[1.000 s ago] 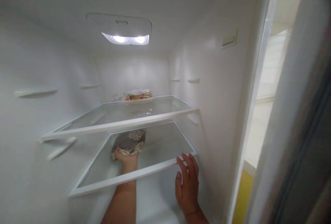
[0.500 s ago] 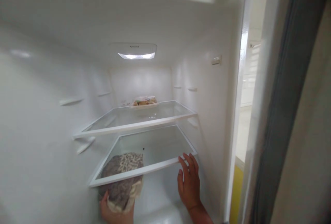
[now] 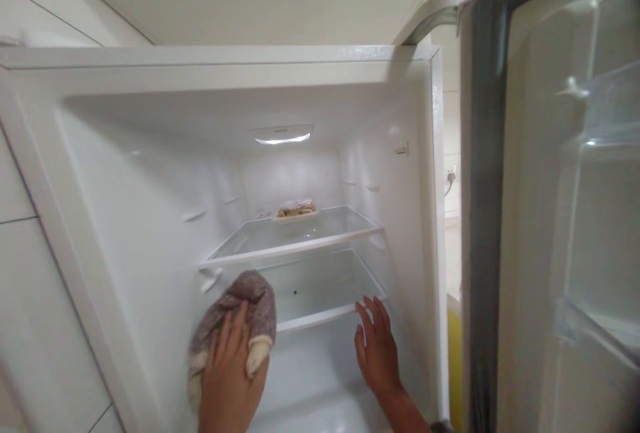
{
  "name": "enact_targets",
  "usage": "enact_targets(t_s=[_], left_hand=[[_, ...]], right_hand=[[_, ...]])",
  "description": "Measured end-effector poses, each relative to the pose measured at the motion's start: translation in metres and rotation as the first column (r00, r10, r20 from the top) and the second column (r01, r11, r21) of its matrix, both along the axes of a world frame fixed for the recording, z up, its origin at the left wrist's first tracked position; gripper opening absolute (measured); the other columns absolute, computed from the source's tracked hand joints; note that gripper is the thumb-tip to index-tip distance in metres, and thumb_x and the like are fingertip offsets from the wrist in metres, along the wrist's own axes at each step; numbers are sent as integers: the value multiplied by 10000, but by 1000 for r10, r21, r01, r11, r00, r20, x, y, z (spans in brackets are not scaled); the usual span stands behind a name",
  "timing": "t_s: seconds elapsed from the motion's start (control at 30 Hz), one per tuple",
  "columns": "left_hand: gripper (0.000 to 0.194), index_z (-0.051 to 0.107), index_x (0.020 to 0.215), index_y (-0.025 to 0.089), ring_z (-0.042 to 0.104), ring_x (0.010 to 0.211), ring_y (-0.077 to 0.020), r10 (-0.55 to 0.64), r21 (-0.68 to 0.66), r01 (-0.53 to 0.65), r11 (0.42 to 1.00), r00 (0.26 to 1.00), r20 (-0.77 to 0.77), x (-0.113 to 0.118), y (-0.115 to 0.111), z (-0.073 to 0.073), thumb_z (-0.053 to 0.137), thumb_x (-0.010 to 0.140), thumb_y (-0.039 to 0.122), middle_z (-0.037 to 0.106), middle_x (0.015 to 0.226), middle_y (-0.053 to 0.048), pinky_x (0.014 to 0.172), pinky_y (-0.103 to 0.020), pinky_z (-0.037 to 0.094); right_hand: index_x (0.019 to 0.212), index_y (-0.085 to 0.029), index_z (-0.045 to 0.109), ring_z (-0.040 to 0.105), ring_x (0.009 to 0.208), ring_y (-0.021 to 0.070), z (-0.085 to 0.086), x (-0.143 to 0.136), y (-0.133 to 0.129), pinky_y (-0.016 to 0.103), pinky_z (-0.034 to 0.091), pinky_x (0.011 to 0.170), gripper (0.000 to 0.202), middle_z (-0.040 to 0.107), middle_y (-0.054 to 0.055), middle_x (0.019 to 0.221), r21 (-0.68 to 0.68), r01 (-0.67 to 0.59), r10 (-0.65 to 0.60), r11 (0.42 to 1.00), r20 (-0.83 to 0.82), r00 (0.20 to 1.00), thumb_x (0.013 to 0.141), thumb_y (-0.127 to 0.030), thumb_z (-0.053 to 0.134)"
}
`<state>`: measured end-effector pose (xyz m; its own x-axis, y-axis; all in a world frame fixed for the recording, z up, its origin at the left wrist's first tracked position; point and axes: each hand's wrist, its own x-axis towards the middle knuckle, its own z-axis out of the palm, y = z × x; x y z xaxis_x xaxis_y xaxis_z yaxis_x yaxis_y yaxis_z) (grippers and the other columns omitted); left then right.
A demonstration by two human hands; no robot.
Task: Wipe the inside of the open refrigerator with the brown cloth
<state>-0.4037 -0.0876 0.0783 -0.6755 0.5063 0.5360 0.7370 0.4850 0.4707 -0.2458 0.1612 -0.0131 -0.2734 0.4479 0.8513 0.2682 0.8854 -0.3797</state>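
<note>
We are gripping the cloth (image 3: 257, 296) at lower left, its folds bunching beyond our left hand (image 3: 230, 366), fingers slightly parted over it. Our right hand (image 3: 379, 356) is resting spread fingers at the lower shelf (image 3: 325, 316), along its front edge; open room is lying between.

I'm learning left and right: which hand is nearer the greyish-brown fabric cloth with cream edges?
Left. The left hand is on the cloth; the right hand is apart, off to the cloth's right, by the lower white-rimmed glass shelf.
</note>
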Motion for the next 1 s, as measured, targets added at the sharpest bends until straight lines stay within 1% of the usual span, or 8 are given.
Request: enact_targets(t_s=[0.07,0.13,0.23,0.47,0.6,0.7,0.87,1.0], left_hand=[[629,534,1420,178,284,1486,-377,42,-272,-73,960,992,-117,-3,16,18,475,829,385,439,1567,-96,1247,-555,123],[582,592,1366,162,344,1457,-378,55,-511,-145,847,981,-186,-1,30,32,427,840,350,442,1564,-103,1226,-579,155],[578,571,1392,228,336,1472,-340,-13,-629,-104,770,984,-179,11,49,43,430,840,326,394,1597,-60,1223,-558,172],[700,441,1487,301,257,1498,-387,-266,-605,144,783,957,-117,62,118,35,537,799,389,321,1634,-83,1224,-600,112],[710,362,1526,318,264,1485,-430,-385,-602,272,751,921,-64,89,167,37,504,843,445,322,1630,-104,1197,-644,160],[774,299,1551,311,272,1479,-439,-444,-636,330,698,896,-22,100,194,44,539,817,356,314,1634,-105,1180,-656,211],[666,452,1475,328,382,1436,-399,-443,-633,363,684,896,36,89,209,62,544,816,309,409,1588,-80,1150,-608,324],[482,621,1319,246,536,1321,-325,-375,-593,334,732,925,59,54,186,75,583,848,340,550,1471,-124,1111,-496,413]], right_hand=[[1381,-242,526,351,1458,258,1,1,-1,505,491,1094,451,538,83,1441,-9,-19,19,1000,-2,1000,945,-153,451],[1379,-242,536,357,1456,248,2,0,-1,494,492,1096,477,545,71,1442,-22,-31,31,999,-13,999,926,-124,446],[1342,-231,585,389,1441,242,3,-2,0,479,489,1102,548,569,52,1433,-65,-18,16,998,-34,999,852,-44,425],[1346,-188,605,609,1249,225,19,-1,13,436,518,1060,676,663,85,1325,-221,-7,-14,975,-92,996,731,-6,392],[1381,-181,567,490,1380,241,44,9,13,483,440,1136,705,593,94,1423,-205,-20,-17,979,-177,984,716,-21,397],[1408,-173,535,470,1393,237,61,15,11,489,410,1160,710,572,105,1442,-194,-8,-34,981,-208,978,727,-35,389],[1404,-154,528,506,1361,249,63,17,15,478,469,1112,692,582,117,1425,-164,51,-75,985,-139,987,733,-37,403],[1407,-170,541,446,1417,262,52,16,18,471,462,1122,715,547,109,1467,-88,96,-97,992,-13,995,725,6,413]])
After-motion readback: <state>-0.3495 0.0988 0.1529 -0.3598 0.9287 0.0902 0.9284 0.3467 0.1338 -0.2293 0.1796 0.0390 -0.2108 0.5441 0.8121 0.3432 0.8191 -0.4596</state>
